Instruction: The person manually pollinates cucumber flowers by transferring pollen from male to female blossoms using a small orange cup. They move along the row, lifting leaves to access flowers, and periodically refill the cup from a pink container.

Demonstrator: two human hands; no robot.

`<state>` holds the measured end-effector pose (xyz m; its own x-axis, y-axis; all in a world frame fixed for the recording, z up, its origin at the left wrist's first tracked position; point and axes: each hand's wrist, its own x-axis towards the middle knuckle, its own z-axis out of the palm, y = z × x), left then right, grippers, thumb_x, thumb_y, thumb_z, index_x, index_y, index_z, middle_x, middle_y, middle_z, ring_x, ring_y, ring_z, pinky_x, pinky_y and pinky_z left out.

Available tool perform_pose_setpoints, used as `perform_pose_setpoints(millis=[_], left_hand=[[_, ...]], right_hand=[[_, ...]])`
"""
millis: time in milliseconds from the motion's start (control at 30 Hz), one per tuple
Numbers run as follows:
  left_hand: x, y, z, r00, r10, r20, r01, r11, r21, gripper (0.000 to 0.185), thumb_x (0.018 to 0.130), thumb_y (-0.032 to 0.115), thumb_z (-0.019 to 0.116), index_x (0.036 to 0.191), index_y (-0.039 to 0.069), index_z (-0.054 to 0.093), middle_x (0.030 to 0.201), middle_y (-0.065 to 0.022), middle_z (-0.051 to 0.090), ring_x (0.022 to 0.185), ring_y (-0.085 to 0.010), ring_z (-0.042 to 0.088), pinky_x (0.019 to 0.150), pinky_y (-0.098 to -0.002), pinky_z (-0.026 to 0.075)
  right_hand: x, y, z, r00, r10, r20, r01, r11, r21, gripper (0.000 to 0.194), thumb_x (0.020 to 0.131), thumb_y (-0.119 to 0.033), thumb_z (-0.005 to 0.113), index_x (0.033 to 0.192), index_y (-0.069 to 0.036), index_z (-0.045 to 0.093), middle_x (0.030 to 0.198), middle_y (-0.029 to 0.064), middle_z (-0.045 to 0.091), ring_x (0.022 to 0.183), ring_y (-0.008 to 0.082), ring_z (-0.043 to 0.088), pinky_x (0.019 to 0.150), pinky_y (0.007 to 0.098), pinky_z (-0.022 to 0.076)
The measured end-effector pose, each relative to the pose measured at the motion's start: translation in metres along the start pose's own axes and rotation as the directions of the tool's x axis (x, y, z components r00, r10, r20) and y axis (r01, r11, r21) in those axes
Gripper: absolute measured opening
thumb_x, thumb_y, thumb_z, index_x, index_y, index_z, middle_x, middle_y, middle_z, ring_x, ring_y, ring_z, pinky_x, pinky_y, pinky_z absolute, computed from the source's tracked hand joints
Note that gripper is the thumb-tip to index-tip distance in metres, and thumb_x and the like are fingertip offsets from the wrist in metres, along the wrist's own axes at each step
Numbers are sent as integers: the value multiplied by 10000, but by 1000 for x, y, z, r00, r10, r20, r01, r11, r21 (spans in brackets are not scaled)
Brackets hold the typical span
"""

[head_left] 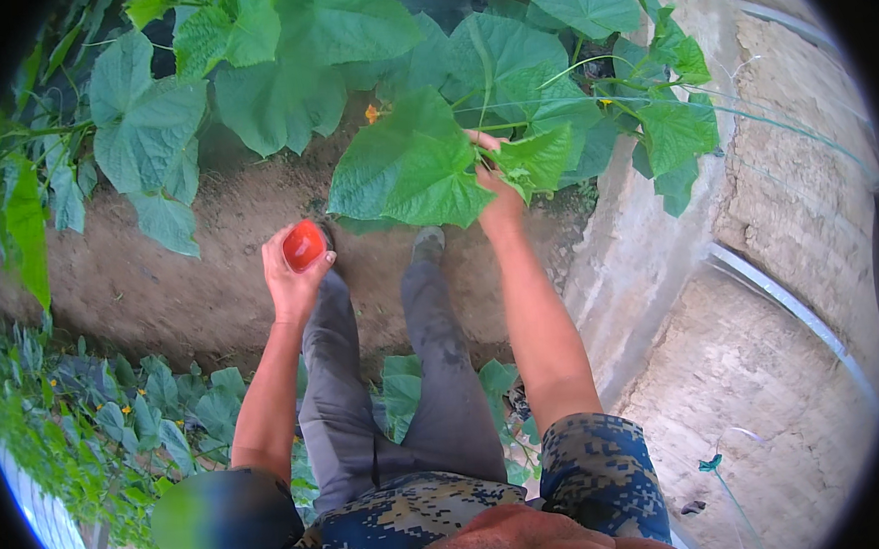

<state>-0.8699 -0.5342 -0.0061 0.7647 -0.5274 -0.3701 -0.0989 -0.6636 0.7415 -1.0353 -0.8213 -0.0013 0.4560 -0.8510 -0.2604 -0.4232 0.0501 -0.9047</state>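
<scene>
My left hand [288, 275] is wrapped around a small red cup [304, 246], its mouth facing up; the inside looks red and glossy. At the right, my right hand [495, 174] reaches in among the leaves of a cucumber-like vine, its fingers around the young shoot tip [522, 177]. A broad green leaf [434, 170] spreads just left of that hand and covers part of the fingers. What exactly the fingertips pinch is partly hidden. An orange-yellow flower [371, 114] shows beyond the big leaf.
Leafy vines [149, 133] fill the far side, and another planted row [149, 416] lies behind my legs. A dirt path [242, 203] runs between them. A thin green string [774, 124] crosses at right, near an earthen wall [778, 331] with a curved metal strip [791, 293].
</scene>
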Motion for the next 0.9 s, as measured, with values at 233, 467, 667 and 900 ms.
perform_pose_setpoints(millis=[233,467,667,900], left_hand=[[-9,22,-13,1000,8,-4,-8,999,-44,730,660,190,937,1289,31,603,1258,-148,589,1181,-315,596,1040,-412,496],[-15,31,-14,999,16,34,-16,1000,-8,732,661,184,933,1293,27,599,1263,-150,586,1184,-322,593,1046,-416,490],[-16,37,-15,998,46,50,-46,999,-15,735,660,187,933,1294,26,598,1262,-149,589,1176,-326,594,1042,-419,491],[-15,39,-20,998,34,47,-32,998,-49,749,657,193,935,1303,26,593,1260,-149,586,1188,-325,590,1050,-416,487]], right_hand=[[25,6,-11,979,202,-5,-158,781,605,372,908,100,625,1260,-20,627,1147,77,711,1074,207,676,936,333,537],[26,14,-20,931,171,-322,-18,904,428,321,905,26,710,1214,21,623,1123,97,696,1025,188,669,932,333,530],[84,-3,-30,889,333,-314,-165,873,459,298,919,-74,768,1169,51,664,1106,129,726,989,198,687,876,322,524],[149,-26,-7,943,174,-284,-211,972,-102,406,831,-235,855,1077,52,709,963,175,780,874,215,736,827,342,558]])
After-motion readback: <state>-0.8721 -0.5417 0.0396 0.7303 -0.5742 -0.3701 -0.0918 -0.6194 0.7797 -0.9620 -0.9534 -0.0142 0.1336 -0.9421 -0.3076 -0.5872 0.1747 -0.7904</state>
